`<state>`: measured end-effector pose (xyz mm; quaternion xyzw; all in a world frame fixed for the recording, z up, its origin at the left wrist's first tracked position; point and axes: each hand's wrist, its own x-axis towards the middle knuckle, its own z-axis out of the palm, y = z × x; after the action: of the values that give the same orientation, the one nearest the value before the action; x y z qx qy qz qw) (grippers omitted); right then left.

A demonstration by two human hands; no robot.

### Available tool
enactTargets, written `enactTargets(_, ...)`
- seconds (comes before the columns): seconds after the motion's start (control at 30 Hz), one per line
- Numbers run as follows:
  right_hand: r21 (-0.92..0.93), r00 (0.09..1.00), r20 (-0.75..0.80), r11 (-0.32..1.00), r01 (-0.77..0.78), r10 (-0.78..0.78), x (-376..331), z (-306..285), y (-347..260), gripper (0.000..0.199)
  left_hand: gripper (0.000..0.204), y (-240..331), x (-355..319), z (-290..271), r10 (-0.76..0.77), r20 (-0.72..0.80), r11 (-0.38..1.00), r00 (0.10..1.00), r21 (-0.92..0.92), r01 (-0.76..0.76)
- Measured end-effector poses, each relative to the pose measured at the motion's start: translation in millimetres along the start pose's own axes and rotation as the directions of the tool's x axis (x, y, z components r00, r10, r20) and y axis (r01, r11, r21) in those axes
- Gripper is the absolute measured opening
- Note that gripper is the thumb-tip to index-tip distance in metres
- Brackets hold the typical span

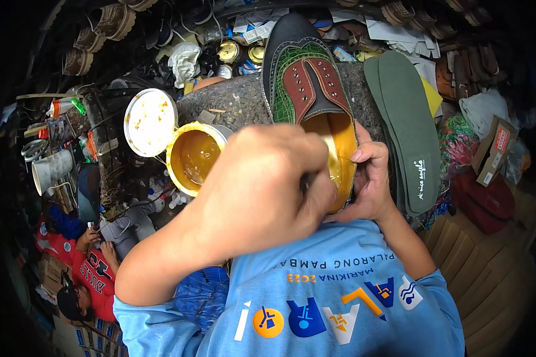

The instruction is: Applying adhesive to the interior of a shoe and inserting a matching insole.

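Note:
A shoe [307, 65] lies toe-away on the dark work surface. It has a black toe, green scaly leather, a red-brown lace panel without laces and a tan lining. My right hand [372, 178] grips its heel end from the right, thumb over the rim. Above the shoe's opening hovers my left hand [265, 178], fingers curled shut; what they hold, if anything, is hidden. Wet-looking shine shows inside the shoe. Left of it stands an open tin [171, 162] of amber, glue-like liquid, partly behind my left hand, with its smeared white lid [150, 122] tilted beside it.
Grey-green insoles [408, 137] lie stacked just right of the shoe. Small yellow-smeared tins [228, 52] and crumpled white plastic [184, 62] crowd the far side. At lower left is another person in a red shirt [95, 273]. A dark red bag [485, 202] sits at right.

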<state>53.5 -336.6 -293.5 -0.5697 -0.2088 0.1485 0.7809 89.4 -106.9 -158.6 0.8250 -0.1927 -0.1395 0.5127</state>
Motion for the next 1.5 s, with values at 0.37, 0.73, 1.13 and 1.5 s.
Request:
enactTargets(0.37, -0.002, 1.000, -0.022, 1.000, 0.002, -0.002, 1.1, 2.7, -2.2, 0.103, 0.017, -2.3, -0.7, -7.8, 0.010, 0.076, 0.998, 0.997, -0.062, -0.005)
enactTargets(0.73, -0.079, 0.991, -0.120, 0.996, 0.050, -0.059, 3.8, 5.2, -4.6, 0.088, 0.025, 3.9, 19.4, -21.1, -0.089, 0.259, 0.996, 0.962, 0.040, 0.082)
enactTargets(1.13, -0.169, 0.994, -0.094, 0.985, 0.045, -0.062, 7.2, 3.9, -10.5, 0.078, 0.029, 38.3, 48.0, -24.2, -0.172, 0.486, 0.949, 0.857, 0.316, 0.011)
enactTargets(1.5, -0.230, 0.989, -0.114, 0.971, 0.066, -0.094, 8.3, 5.4, -15.0, 0.076, 0.030, 57.1, 15.7, 15.6, -0.106, 0.265, 0.744, 0.959, 0.661, -0.100)
